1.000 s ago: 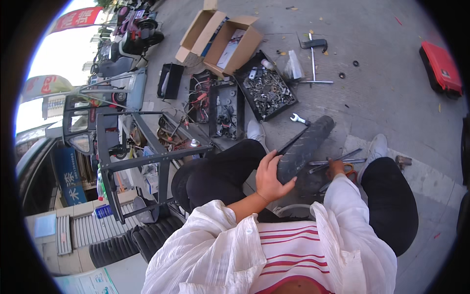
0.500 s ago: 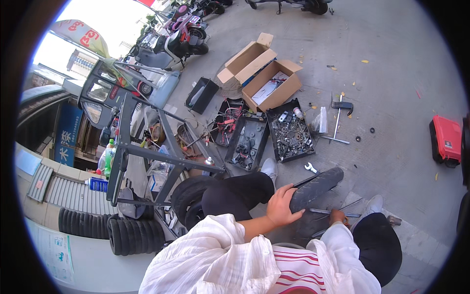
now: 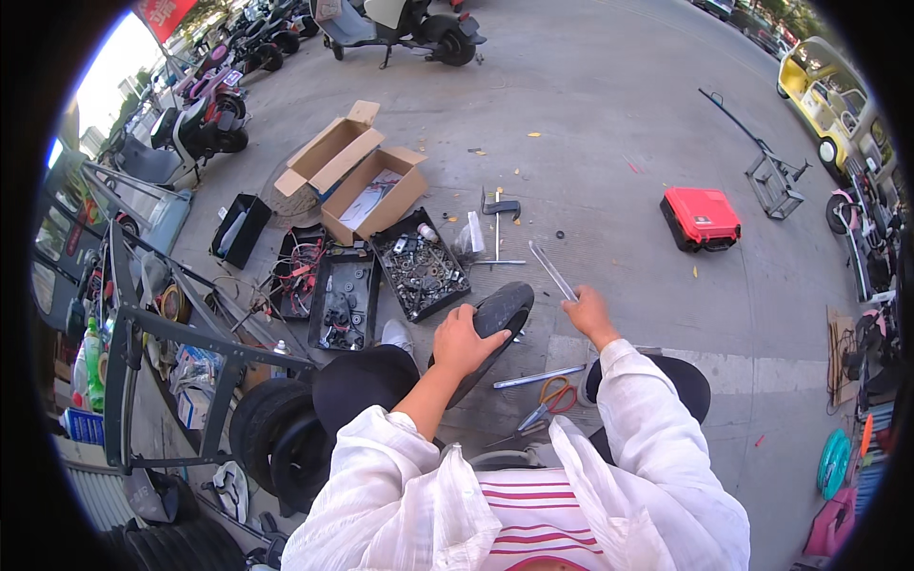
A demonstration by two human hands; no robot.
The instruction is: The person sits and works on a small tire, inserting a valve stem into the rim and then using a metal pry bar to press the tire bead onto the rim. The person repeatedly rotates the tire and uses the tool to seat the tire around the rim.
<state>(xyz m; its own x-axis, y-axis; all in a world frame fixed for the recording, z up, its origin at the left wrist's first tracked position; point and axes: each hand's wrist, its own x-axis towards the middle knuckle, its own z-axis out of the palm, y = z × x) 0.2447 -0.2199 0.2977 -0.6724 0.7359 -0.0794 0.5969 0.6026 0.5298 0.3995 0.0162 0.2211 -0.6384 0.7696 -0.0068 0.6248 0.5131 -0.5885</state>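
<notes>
A black tyre (image 3: pixel 502 317) stands tilted between my knees. My left hand (image 3: pixel 461 343) grips its upper near side, thumb across the tread and fingers over the other side. Raised to the tyre's right, my right hand (image 3: pixel 590 316) is closed on the lower end of a long, flat silver metal bar (image 3: pixel 549 266), which looks like a tyre lever and points up and away. On the ground below lie a second silver bar (image 3: pixel 539 377) and a tool with looped orange handles (image 3: pixel 556 394), perhaps scissors.
Black trays of metal parts (image 3: pixel 419 262) and open cardboard boxes (image 3: pixel 381 190) sit ahead to the left. A hammer (image 3: pixel 499 206) lies beyond the tyre, and a red case (image 3: pixel 701 217) farther right. At left, a dark metal frame (image 3: pixel 122 381) stands beside more tyres (image 3: pixel 276 428).
My right hand has risen from the ground near my right foot, bringing the metal bar up. My left hand stays on the tyre. The view has swung to the right.
</notes>
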